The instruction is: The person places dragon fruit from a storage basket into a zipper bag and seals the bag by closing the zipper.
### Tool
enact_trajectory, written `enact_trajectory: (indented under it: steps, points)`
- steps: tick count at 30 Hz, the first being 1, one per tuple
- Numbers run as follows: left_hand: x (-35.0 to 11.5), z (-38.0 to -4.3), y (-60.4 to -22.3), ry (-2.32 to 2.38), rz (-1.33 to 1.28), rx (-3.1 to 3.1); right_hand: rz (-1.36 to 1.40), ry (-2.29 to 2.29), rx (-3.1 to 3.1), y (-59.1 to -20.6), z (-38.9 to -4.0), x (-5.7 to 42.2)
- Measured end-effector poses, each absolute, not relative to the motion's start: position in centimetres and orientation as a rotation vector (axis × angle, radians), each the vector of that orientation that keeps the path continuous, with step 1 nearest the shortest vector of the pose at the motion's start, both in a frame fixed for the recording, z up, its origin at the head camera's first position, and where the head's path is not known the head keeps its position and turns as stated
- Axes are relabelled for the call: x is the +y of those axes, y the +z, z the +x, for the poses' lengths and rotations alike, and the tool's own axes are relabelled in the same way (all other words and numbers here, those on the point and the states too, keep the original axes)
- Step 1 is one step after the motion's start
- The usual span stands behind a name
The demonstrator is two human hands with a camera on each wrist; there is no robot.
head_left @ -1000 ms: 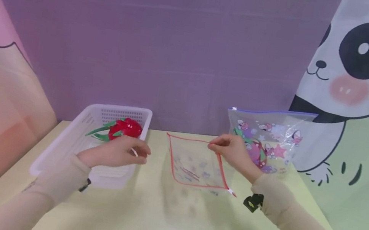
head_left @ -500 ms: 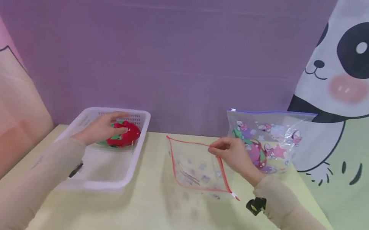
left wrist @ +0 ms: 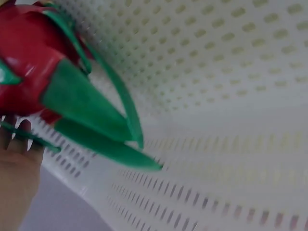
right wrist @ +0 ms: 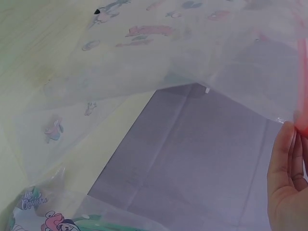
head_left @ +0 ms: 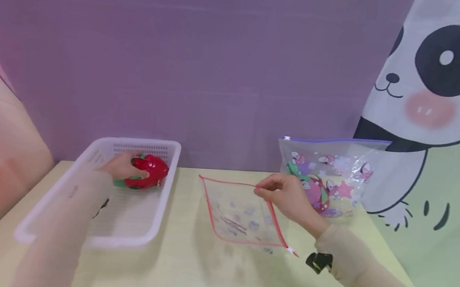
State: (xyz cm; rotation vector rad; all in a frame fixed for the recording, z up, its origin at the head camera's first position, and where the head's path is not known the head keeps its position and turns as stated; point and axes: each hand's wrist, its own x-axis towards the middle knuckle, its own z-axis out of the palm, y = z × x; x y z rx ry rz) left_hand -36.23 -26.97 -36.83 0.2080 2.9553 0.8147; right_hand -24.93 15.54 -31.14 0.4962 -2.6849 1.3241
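Note:
My left hand point(head_left: 120, 166) reaches into the white plastic basket point(head_left: 165, 198) and grips a glossy red dragon fruit point(head_left: 156, 173) with long green leaf tips. In the left wrist view the dragon fruit point(left wrist: 29, 57) fills the upper left, its leaves pointing towards the basket's slotted wall; fingers of the left hand point(left wrist: 19, 175) show beneath it. My right hand point(head_left: 288, 198) pinches the rim of a clear printed zip bag point(head_left: 243, 212), whose red-edged mouth stands open. The right wrist view has the right hand point(right wrist: 288, 178) at that red edge, with the bag's film stretching leftward.
Behind the right hand stands a second clear bag point(head_left: 342, 157) with a blue zip and a red-and-green object inside. The pale table point(head_left: 163, 269) meets a purple backdrop point(head_left: 221, 75); a panda-printed sheet point(head_left: 428, 105) hangs at the right.
The left hand has moved left and into the basket, and its fingers have closed round the dragon fruit. The right hand keeps its pinch on the bag's rim.

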Motion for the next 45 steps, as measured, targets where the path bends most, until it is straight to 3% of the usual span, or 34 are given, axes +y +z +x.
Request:
enact_trajectory:
  steps: [13,45]
  points:
    - [-27.7,-38.4,-39.8,0.859,0.054,2.910,0.478,1.301,-2.706,-30.6,-24.9,14.9]
    - [-27.3,-38.0,-39.8,0.739,0.198,3.002,0.470,1.298,-2.706,-31.3,-24.8,15.1]
